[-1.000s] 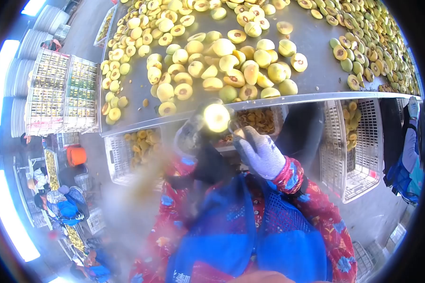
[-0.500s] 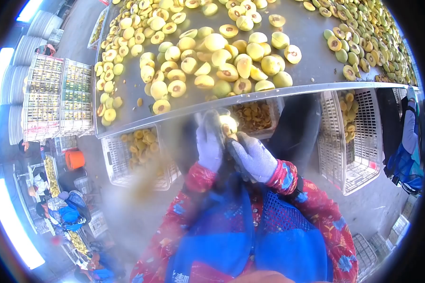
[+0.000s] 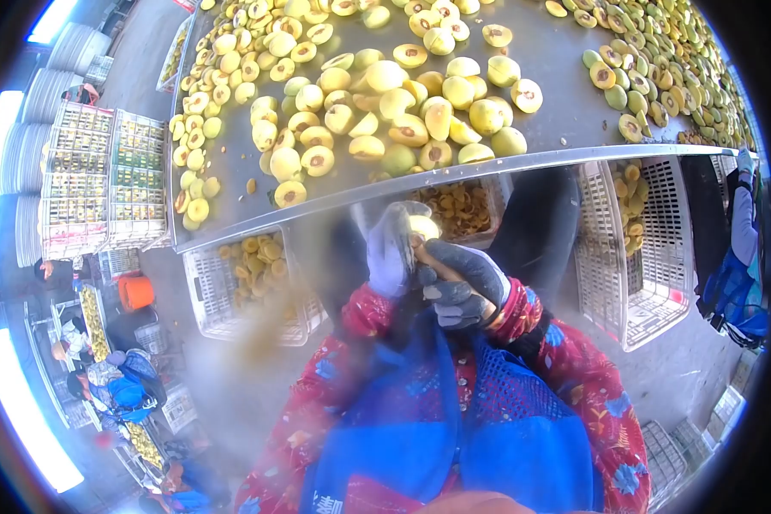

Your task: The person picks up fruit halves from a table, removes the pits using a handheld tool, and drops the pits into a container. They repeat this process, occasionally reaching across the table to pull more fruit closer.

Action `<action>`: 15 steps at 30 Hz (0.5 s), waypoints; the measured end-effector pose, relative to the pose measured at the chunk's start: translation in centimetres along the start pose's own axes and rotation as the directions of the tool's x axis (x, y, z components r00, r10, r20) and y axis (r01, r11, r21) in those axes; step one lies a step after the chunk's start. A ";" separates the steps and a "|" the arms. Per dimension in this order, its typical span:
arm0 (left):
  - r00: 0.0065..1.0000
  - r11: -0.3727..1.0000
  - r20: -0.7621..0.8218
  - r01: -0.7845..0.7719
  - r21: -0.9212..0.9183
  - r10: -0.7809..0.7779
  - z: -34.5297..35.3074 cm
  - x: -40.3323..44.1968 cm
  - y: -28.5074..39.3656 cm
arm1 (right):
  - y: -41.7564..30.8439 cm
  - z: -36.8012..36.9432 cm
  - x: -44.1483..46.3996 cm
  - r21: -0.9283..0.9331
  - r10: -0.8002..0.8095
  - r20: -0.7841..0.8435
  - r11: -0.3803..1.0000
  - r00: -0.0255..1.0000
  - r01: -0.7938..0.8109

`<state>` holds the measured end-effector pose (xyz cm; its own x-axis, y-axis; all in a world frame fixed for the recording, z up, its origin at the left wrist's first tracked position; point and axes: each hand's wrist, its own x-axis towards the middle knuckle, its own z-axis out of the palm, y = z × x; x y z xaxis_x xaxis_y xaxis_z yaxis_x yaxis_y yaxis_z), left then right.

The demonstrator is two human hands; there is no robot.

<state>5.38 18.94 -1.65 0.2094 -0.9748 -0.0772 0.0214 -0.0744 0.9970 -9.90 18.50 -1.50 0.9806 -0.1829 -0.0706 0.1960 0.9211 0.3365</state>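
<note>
My left hand [image 3: 391, 250], in a pale lilac glove with grey palm, is closed around a yellow stone-fruit half [image 3: 424, 227] just below the table edge. Gloved the same way, my right hand [image 3: 464, 283] is wrapped around a slim tool with a brown, wood-like handle [image 3: 441, 267]. The tool's upper end meets the fruit; its tip is hidden. Beyond my hands, many halved yellow-green fruits [image 3: 394, 103], several showing brown pits or hollows, lie on the metal table [image 3: 565, 94].
Under the table edge stand a white crate [image 3: 206, 300] of fruit pieces on the left, a bin of brownish scraps [image 3: 463, 210] in the middle and another crate [image 3: 660, 291] on the right. Stacked crates [image 3: 103, 180] and an orange bucket [image 3: 135, 291] are farther left. A co-worker's sleeve [image 3: 743, 227] shows at right.
My right hand has turned, fingers now curled toward me, so the tool's handle shows. The fruit half in my left hand sits slightly farther right. The table fruit stays in place.
</note>
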 end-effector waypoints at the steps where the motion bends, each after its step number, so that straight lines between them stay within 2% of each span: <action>1: 1.000 0.997 0.002 0.000 -0.075 0.000 0.1 0.1 -0.1 | 0.1 0.0 0.0 0.124 0.027 0.074 0.992 0.997 -0.036; 2: 0.999 0.991 0.002 0.046 -0.128 -0.046 0.4 0.2 0.5 | 0.1 0.0 0.1 0.141 0.033 0.133 0.989 0.991 -0.052; 4: 0.998 0.995 -0.016 0.054 -0.079 -0.056 0.9 0.3 1.4 | 0.1 0.1 0.2 0.173 -0.009 0.147 0.985 0.989 -0.017; 5: 0.999 1.000 -0.032 0.018 0.025 -0.018 1.1 0.1 1.9 | 0.2 0.2 0.3 0.191 -0.028 0.154 0.982 0.988 -0.002; 7: 0.998 0.999 -0.052 0.045 0.027 -0.043 1.2 0.4 1.9 | 0.5 0.9 0.5 0.222 -0.099 0.120 0.973 0.988 0.070; 8: 0.992 0.991 -0.055 0.109 -0.074 -0.113 1.1 0.6 1.4 | 0.8 1.1 0.6 0.237 -0.134 0.100 0.966 0.986 0.107; 9: 0.982 0.970 -0.052 0.168 -0.176 -0.180 0.9 0.9 0.6 | 0.8 0.6 0.6 0.184 -0.143 0.181 0.977 0.973 0.110; 11: 0.954 0.878 -0.182 0.130 -0.461 -0.237 -0.1 2.2 -5.5 | 0.6 -1.0 1.0 0.084 -0.146 0.343 0.989 0.928 0.125; 13: 0.939 0.959 -0.304 0.075 -0.275 -0.160 -0.7 2.1 -6.3 | 0.7 1.2 0.7 0.048 -0.250 0.173 0.968 0.953 0.246; 14: 0.951 0.995 -0.309 0.059 0.081 -0.031 -2.0 1.3 -4.1 | 0.8 2.0 0.8 0.026 -0.317 0.096 0.948 0.944 0.316; 15: 0.944 0.919 -0.288 -0.038 0.391 0.161 -4.2 0.7 -3.3 | 0.0 0.8 0.6 0.002 -0.332 0.133 0.942 0.934 0.335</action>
<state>9.54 19.42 -5.05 0.4829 -0.8714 0.0863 -0.3707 -0.1141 0.9217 -9.33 18.11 -0.83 0.8509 -0.5227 -0.0529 0.5134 0.8059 0.2950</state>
